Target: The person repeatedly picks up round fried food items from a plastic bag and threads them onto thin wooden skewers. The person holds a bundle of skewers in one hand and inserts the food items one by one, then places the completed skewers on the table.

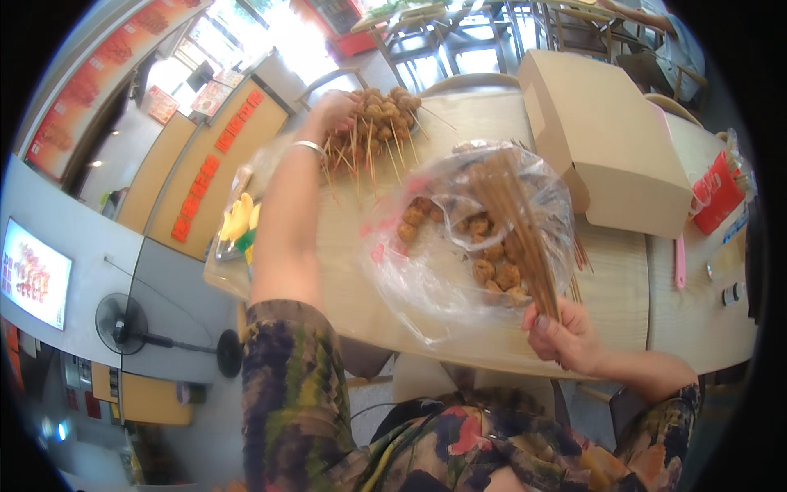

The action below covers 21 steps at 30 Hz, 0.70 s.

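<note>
My right hand point(562, 338) grips a bundle of thin wooden skewers point(516, 227), which slants up over a clear plastic bag point(406, 295). Brown fried balls point(507, 277) lie in the bag on the light wooden table. Farther off, at the table's far left part, is a heap of skewered balls point(384, 114) with bare stick ends pointing towards me. My left hand point(336, 112), with a bracelet at the wrist, reaches to the left side of this heap. Its fingers are partly hidden among the balls, so whether they hold one cannot be told.
A large cardboard box point(615, 135) stands right of the bag. Beyond it are a red packet of sticks point(718, 194) and a pink-handled item point(680, 261). Yellow gloves or similar items point(240, 218) lie by my left forearm. A person point(673, 58) sits at the far right; chairs stand behind the table.
</note>
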Tool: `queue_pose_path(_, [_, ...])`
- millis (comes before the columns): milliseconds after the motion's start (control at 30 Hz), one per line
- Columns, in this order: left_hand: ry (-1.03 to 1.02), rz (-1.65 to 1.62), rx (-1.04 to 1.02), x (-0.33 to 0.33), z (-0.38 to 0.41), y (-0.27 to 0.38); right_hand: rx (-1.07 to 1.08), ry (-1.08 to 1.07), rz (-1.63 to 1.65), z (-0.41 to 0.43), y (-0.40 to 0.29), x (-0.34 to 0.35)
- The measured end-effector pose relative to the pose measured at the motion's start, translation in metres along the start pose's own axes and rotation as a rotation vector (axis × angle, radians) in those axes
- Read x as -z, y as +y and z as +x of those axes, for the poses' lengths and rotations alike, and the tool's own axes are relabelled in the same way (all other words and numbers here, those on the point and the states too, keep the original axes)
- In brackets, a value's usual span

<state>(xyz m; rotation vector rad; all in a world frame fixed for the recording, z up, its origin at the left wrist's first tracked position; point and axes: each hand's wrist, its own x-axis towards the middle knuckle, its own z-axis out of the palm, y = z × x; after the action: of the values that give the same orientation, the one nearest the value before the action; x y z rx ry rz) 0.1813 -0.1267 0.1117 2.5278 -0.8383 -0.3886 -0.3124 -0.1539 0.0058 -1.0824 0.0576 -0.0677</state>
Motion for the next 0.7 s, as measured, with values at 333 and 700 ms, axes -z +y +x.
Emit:
queue_pose_path(333, [0.305,0.071,-0.697,-0.055,-0.134,0.042,0.17,0.189,0.069,-0.001,-0.01,0.021])
queue_pose_path(700, [0.214,0.279,-0.725,-0.153,-0.177,0.012,0.175,0.179,0.066,0.008,0.0,0.027])
